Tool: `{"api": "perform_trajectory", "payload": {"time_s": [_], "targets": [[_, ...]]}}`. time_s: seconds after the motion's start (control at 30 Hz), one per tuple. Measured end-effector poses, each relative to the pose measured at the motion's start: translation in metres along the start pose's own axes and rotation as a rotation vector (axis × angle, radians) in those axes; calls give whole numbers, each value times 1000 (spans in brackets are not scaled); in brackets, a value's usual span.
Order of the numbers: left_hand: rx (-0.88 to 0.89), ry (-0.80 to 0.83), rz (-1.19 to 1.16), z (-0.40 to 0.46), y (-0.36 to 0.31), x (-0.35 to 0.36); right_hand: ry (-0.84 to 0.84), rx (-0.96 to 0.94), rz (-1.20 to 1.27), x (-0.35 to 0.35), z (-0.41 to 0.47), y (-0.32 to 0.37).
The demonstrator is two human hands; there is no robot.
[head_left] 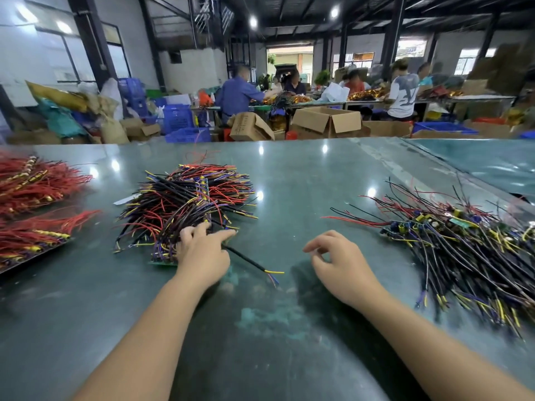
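The left hand lies on the near edge of a pile of small boards with wires in the middle of the green surface. Its fingers are stretched out and touch the wires, and one finger points to the right. A black cable with a yellow tip and a blue tip comes out from under this hand and lies flat on the surface, pointing toward the right hand.

The right hand is just above the bare surface, near the cable's tips. Its fingers are softly bent and it holds nothing.

Far to the right lies a messy heap of boards and wires. At the left edge are bunches of red wires. Behind the surface stand cardboard boxes and blue crates, and people sit at far tables.
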State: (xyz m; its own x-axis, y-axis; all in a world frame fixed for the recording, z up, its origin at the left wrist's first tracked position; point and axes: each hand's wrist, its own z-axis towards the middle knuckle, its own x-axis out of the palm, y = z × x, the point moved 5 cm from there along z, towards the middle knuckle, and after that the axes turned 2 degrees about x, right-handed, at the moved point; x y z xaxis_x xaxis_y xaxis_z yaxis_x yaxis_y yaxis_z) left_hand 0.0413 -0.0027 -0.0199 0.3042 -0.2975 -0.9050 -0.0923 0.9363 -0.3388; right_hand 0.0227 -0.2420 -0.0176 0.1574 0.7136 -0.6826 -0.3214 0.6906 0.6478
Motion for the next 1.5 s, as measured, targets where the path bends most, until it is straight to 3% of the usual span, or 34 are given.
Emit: {"api": "perform_trajectory", "payload": {"time_s": [0.17, 0.37, 0.47, 0.53, 0.8, 1.0, 1.13, 1.3, 1.5], "targets": [[74, 79, 76, -5, -13, 7, 35, -9, 18, 1, 1, 1], [47, 19, -290, -11, -24, 2, 33, -82, 21, -2, -1, 7], [16, 55, -50, -12, -23, 11, 124, -201, -255, 2, -6, 16], [11, 66, -19, -11, -26, 15, 156, -206, -370, 6, -7, 21], [-49, 53, -264, -13, -27, 14, 124, -300, -547, 6, -4, 23], [60, 99, -952, -19, -46, 1, 100, -222, -528, -1, -4, 17], [66, 140, -1220, -26, -60, -1, 40, -215, -435, -3, -10, 28], [51, 219, -1327, -32, -66, -1, 35, -206, -461, -1, -12, 36], [39, 137, -1248, -27, -60, -2, 54, -226, -387, -6, -15, 40]]}}
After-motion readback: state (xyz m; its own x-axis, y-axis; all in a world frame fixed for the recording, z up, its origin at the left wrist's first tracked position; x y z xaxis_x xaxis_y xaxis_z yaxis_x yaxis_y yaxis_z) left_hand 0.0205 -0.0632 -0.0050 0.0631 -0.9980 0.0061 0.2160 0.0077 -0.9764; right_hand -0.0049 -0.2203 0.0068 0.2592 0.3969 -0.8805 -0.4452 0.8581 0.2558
